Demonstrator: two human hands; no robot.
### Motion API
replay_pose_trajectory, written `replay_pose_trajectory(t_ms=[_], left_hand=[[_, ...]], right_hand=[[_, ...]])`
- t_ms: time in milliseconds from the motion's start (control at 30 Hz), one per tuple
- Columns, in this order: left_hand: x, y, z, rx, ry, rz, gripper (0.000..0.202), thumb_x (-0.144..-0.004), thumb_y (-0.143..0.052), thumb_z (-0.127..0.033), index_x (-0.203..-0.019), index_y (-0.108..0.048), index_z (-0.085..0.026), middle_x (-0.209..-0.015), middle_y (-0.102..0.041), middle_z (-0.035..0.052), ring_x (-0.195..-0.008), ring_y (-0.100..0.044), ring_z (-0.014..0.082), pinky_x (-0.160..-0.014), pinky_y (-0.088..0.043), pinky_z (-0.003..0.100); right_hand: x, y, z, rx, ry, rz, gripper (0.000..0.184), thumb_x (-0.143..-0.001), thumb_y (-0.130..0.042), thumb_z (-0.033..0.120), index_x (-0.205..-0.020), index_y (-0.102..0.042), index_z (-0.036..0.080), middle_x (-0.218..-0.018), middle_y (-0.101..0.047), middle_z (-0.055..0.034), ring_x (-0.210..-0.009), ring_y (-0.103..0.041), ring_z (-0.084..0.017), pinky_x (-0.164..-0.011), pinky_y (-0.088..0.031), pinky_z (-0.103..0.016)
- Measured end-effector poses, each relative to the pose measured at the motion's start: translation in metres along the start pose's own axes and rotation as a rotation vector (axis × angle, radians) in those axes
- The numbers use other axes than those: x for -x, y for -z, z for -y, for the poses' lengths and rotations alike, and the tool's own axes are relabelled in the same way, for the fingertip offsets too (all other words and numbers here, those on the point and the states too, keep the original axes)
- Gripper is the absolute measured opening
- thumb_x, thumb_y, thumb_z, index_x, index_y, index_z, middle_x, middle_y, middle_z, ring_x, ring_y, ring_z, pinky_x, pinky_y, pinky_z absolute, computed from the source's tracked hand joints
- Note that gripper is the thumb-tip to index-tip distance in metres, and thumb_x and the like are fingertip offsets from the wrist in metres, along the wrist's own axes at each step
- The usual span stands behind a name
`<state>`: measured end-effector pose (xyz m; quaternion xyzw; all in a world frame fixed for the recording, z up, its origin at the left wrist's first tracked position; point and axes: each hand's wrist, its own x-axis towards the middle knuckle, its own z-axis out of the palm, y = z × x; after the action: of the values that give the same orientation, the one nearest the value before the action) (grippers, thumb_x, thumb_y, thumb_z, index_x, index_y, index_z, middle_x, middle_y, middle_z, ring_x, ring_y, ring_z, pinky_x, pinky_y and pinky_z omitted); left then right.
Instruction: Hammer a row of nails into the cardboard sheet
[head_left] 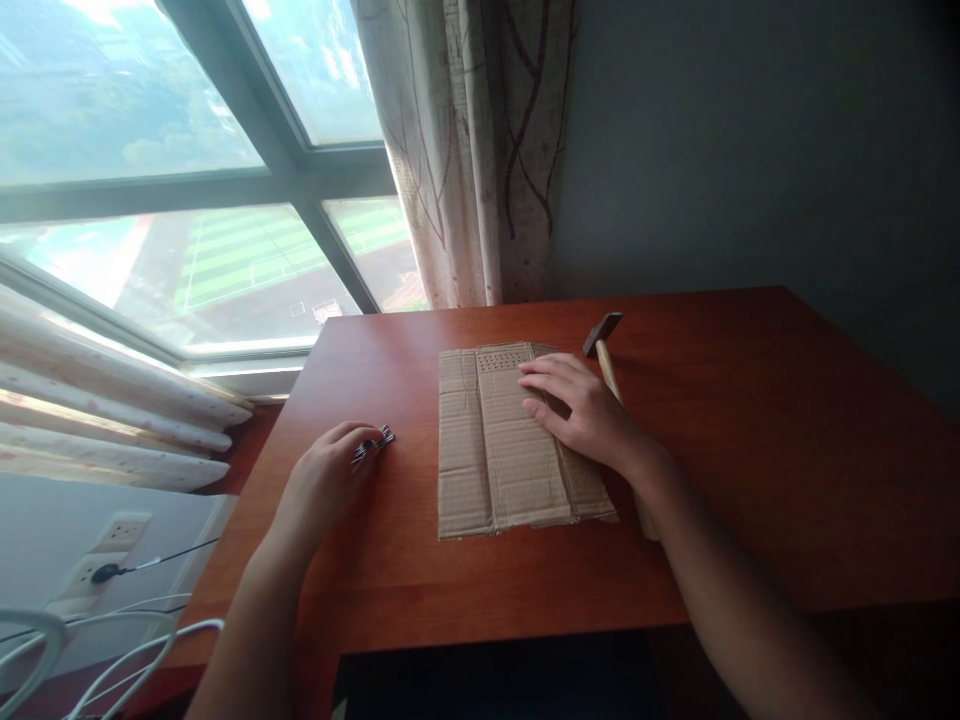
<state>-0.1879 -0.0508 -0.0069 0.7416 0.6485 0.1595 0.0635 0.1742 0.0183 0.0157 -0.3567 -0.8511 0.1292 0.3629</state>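
Note:
At the left of the tabletop, my left hand [330, 475] is curled over a small bunch of metal nails [373, 445], its fingertips pressed in among them. Whether the bunch rests on the wood or is lifted is hard to make out. My right hand [574, 405] lies with fingers stretched over the upper right of a creased piece of cardboard [517, 455]. Several rows of small dark dots mark the cardboard's far edge, just beyond those fingertips. A hammer [604, 350] with a wooden handle lies to the right, its handle partly hidden beneath my right forearm.
The reddish-brown wooden table [765, 430] reaches back to a curtain [457, 150] and a dark wall. Along the left side is a large window [247, 230]. White cables [142, 660] and a wall socket [112, 550] with a black plug are at lower left.

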Motion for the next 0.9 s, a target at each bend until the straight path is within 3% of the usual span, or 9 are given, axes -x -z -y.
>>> replay_pose_trajectory(t_ms=[467, 900], left_hand=[[-0.036, -0.003, 0.005, -0.035, 0.006, 0.01, 0.026, -0.089, -0.049, -0.033, -0.1, -0.07, -0.023, -0.109, -0.073, 0.006, -0.091, -0.069, 0.0228, -0.082, -0.051, 0.032], [-0.027, -0.01, 0.002, -0.034, -0.006, -0.094, 0.028, -0.091, -0.05, -0.041, -0.102, -0.069, -0.023, -0.111, -0.072, 0.007, -0.095, -0.069, 0.0234, -0.086, -0.053, 0.034]], right_hand=[[-0.001, 0.0, 0.0, -0.002, 0.004, -0.008, 0.022, -0.094, -0.058, 0.027, -0.112, -0.068, 0.02, -0.124, -0.068, -0.0081, -0.119, -0.057, -0.025, -0.106, -0.047, -0.048], [-0.001, 0.001, 0.002, -0.005, -0.004, -0.002, 0.022, -0.094, -0.058, 0.027, -0.113, -0.068, 0.023, -0.125, -0.068, -0.0072, -0.12, -0.057, -0.026, -0.105, -0.047, -0.052]])
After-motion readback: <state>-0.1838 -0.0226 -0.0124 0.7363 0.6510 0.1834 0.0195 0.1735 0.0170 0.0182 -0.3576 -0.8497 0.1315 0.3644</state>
